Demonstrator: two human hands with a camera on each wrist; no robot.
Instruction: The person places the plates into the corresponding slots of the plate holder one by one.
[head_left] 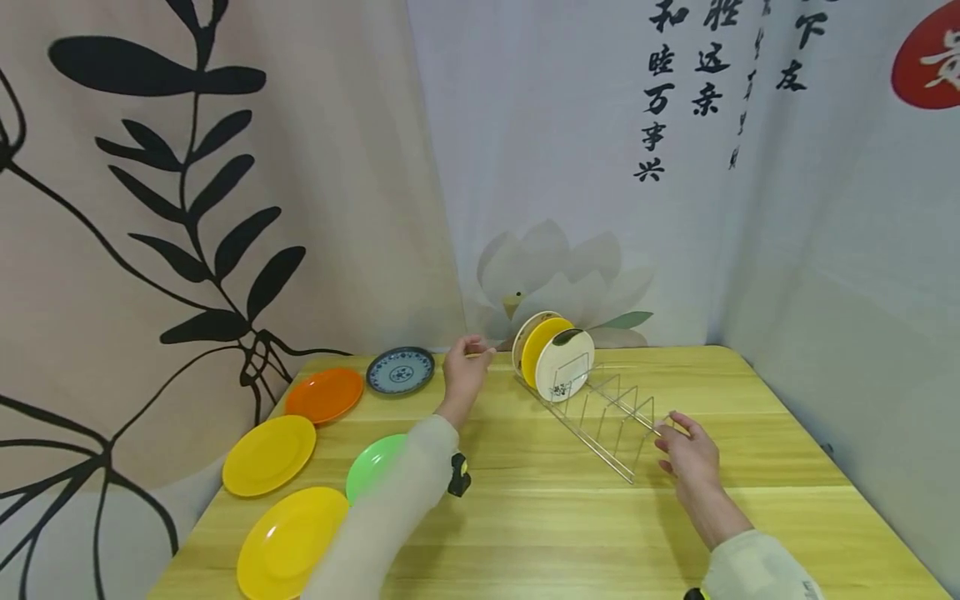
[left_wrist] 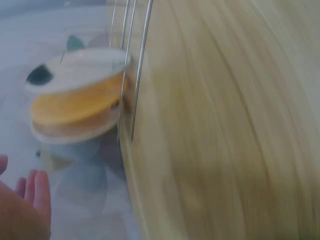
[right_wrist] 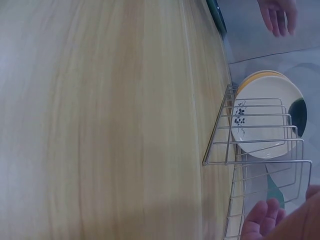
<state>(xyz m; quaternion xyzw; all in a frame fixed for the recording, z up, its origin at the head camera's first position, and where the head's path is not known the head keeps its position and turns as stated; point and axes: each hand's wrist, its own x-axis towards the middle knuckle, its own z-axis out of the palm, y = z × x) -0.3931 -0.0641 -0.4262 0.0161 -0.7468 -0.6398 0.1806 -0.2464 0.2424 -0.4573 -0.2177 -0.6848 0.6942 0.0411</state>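
Silver metal-wire rack w/ 3 round white & yellow plates is pinched by R hand; L hand is held nearby, fingers relaxed.

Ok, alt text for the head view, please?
A person's right hand holds the near end of a wire rack with three plates standing at its far end; the left hand is empty beside them. To the left, a blue plate, an orange plate, two yellow plates and a green plate lie on the wooden table.
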